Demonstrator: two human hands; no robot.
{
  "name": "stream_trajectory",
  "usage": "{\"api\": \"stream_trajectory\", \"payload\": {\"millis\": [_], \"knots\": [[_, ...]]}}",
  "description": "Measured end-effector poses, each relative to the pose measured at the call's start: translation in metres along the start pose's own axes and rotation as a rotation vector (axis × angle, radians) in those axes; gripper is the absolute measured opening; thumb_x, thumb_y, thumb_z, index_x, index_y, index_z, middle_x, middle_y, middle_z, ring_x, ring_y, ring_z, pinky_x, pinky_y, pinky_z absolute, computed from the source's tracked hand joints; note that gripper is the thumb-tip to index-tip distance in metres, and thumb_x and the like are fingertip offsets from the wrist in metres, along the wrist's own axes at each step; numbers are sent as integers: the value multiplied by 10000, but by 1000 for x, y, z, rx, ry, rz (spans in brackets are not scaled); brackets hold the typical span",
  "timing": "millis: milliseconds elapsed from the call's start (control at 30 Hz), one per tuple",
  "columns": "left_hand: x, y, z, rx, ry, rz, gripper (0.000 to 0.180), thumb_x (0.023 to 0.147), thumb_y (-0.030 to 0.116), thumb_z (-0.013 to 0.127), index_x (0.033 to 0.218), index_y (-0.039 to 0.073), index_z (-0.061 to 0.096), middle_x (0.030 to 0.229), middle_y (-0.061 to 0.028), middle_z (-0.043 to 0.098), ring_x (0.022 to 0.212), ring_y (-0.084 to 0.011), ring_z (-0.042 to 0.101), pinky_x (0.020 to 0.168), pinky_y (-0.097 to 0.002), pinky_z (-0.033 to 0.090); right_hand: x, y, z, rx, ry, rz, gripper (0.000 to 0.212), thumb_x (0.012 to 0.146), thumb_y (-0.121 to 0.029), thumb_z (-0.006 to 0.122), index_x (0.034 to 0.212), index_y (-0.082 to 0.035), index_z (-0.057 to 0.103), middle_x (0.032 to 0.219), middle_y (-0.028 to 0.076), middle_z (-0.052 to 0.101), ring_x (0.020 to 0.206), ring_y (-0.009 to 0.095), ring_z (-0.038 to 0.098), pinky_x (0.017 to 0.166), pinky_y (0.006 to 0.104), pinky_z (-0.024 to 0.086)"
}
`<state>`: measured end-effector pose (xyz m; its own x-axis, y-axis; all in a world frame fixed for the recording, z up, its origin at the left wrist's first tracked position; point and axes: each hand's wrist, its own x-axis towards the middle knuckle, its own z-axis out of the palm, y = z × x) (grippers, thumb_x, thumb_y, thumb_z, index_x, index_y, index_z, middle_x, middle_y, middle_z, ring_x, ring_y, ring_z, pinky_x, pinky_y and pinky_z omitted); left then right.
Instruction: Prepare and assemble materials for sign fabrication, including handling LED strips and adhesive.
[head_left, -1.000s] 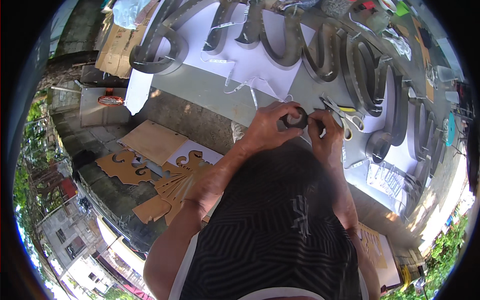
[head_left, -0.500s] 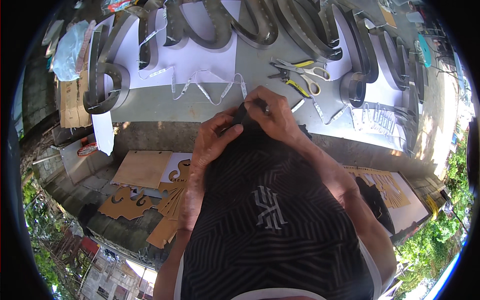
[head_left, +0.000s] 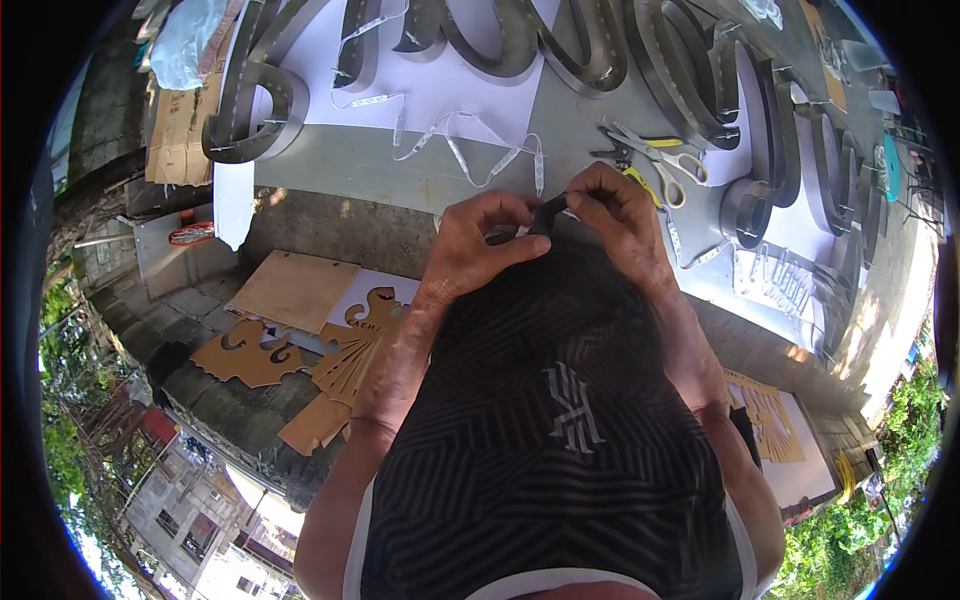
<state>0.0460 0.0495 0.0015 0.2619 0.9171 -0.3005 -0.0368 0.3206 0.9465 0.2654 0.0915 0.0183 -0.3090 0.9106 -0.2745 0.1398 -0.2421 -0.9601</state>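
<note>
Between my two hands a short black strip (head_left: pixel 548 214), which looks like tape, is held just above the front of my dark shirt. My left hand (head_left: pixel 480 245) pinches its left end, thumb on top and fingers curled behind. The fingertips of my right hand (head_left: pixel 622 220) are closed on its upper right end. Just beyond my fingers, a wired string of small white LED modules (head_left: pixel 452 150) trails over the table, one end close to the strip. Scissors (head_left: pixel 684 172) with pale handles and yellow-handled pliers (head_left: pixel 642 184) lie beyond my right hand.
Large grey metal letter shells (head_left: pixel 596 75) stand on white sheets along the grey table (head_left: pixel 370 170). More LED modules (head_left: pixel 775 283) lie at the right. Below the table's near edge are cut-out brown panels (head_left: pixel 245 352). A cardboard box (head_left: pixel 182 135) stands far left.
Both hands have shifted right in the picture, and the view has turned slightly. My hands are a little farther apart, with more of the black strip showing between them.
</note>
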Motion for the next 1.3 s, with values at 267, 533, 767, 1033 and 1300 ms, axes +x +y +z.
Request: {"api": "stream_trajectory", "payload": {"millis": [267, 533, 767, 1033, 1300], "knots": [[12, 15, -7, 251, -116, -248, 645, 726, 216, 891, 1268, 4, 613, 1001, -100, 722, 959, -155, 672, 885, -310, 537, 17, 5, -15, -48, -98, 94, 112, 923, -89, 637, 976, 7, 659, 841, 6, 605, 820, 71, 546, 745, 238, 432], [32, 18, -7, 31, -225, -125, 596, 710, 212, 897, 1224, 47, 646, 1119, -69, 656, 1009, -152, 651, 844, -297, 529, 26, 24, -24, 34, -195, 184, 201, 910, -170, 638, 970, 17, 678, 826, 31, 630, 774, 102, 549, 715, 257, 431], [58, 7, -7, 174, -469, -118, 575, 716, 149, 847, 1253, 87, 652, 1164, -14, 624, 961, -119, 588, 711, -238, 528, 20, 27, -45, -92, -121, 147, 257, 940, -194, 619, 1016, 41, 692, 825, 73, 675, 783, 133, 615, 724, 270, 479], [60, 16, -10, -2, -477, -118, 720, 686, 111, 862, 1352, 92, 589, 1230, -31, 616, 1034, -133, 575, 680, -219, 525, 16, 138, -132, -1354, 435, -283, 317, 829, -42, 631, 1145, -41, 623, 1127, 140, 639, 1086, 326, 588, 883, 469, 464], [57, 23, -21, -37, -400, -3, 983, 650, 134, 906, 1500, 114, 412, 1279, -82, 602, 1126, -159, 584, 697, -226, 521, 3, 77, -139, -1086, 108, 153, 360, 829, -72, 664, 1181, -20, 615, 1084, 159, 671, 990, 275, 649, 882, 395, 495]]}}
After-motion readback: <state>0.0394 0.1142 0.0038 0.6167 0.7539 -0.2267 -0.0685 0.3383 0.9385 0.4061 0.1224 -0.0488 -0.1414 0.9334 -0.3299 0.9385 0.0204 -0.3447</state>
